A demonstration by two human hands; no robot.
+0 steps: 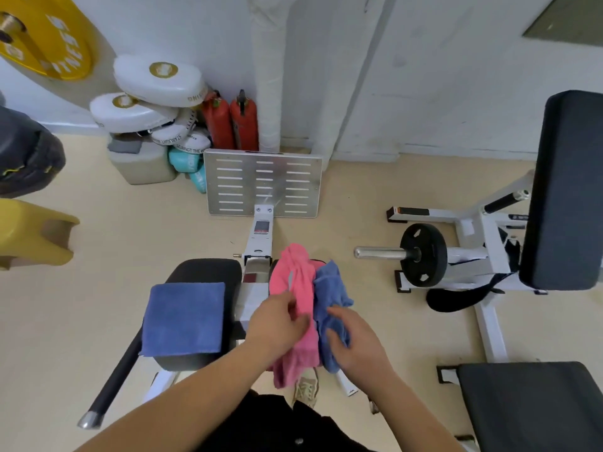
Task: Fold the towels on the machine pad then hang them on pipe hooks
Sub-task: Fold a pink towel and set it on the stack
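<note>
Pink towel [293, 278]: crumpled, right of folded blue towel [184, 318] on machine pad [205, 269]. Left grip [277, 324] clamped on it; right grip [359, 344] clutching crumpled blue towel [331, 288] further right. Step, as judged: folding. Next: separate the two, spread one flat.

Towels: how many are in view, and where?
3. A folded blue towel lies on the left pad. On the right pad, the left hand holds a crumpled pink towel and the right hand a crumpled blue towel. Others may hide beneath.

Bright even light, soft, edges bowed.
</note>
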